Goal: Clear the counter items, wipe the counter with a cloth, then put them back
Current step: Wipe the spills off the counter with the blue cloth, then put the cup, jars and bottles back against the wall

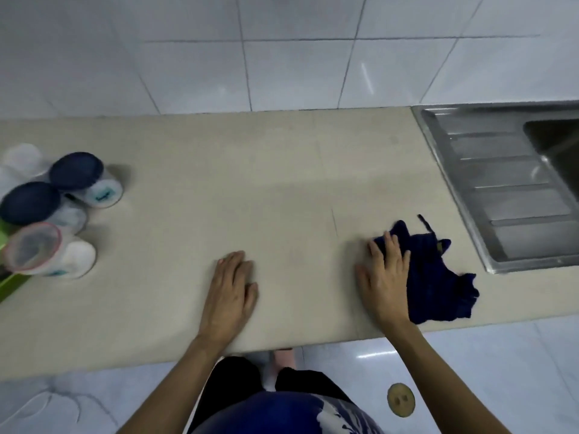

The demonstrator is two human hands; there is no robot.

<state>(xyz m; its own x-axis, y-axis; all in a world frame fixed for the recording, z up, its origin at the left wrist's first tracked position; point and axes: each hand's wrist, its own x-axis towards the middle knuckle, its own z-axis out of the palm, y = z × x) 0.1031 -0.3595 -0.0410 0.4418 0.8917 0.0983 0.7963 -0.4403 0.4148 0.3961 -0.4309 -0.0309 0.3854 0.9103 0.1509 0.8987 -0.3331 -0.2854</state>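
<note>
We look down on a beige bench [282, 170] with a white tiled wall [282, 57] behind it and a steel sink [507, 189] set into its right end. Our right hand [387, 277] lies flat, palm down, on the left part of a dark blue cloth [435, 277]; the fingers are spread and pressed on it rather than curled around it, so this grip is released. The cloth is crumpled on the bench near the front edge, just left of the sink's ribbed drainboard, with a thin strand sticking out at its far side.

Our left hand [232, 286] rests flat on the bare bench, well apart from the cloth, its grip also released and holding nothing.

At the far left stand the jars, close together. Two have dark blue lids [76, 170], one nearer [29, 203] than the other. A third jar [47, 250] has a clear lid with a pink rim. A pale one [22, 156] sits behind them, blurred. Something green [6, 286] shows at the left edge beside the jars; we cannot tell what it is.

Below the bench edge we see a glossy floor [501, 355] with a round drain [401, 400].
</note>
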